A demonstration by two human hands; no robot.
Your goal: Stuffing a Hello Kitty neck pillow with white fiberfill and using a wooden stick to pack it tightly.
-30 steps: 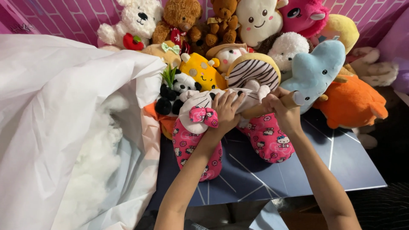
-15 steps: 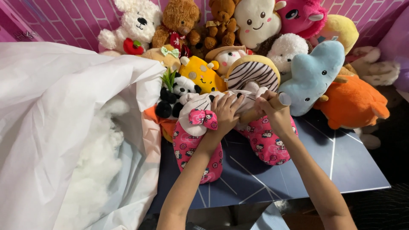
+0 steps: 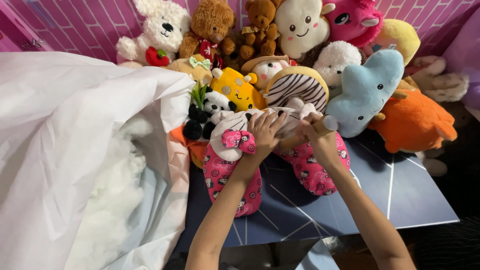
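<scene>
A pink patterned plush toy [image 3: 235, 175] with a white head and a pink bow lies on a blue-grey board [image 3: 400, 200]. My left hand [image 3: 264, 134] presses flat on the toy's white head, fingers spread. My right hand [image 3: 320, 134] is closed around a short wooden stick [image 3: 327, 124] whose pale end pokes up beside the toy's back. The stick's lower end is hidden between my hands and the plush.
A big white plastic bag [image 3: 75, 135] with loose white stuffing [image 3: 112, 200] fills the left. Several plush toys crowd the back: a striped doughnut [image 3: 295, 85], a light blue heart [image 3: 367, 92], an orange one [image 3: 412, 120], teddy bears [image 3: 210, 25]. A pink brick-pattern wall stands behind.
My right hand has drawn slightly left and closer to the left hand, with the stick's end now showing above it. The left hand stays on the toy's head.
</scene>
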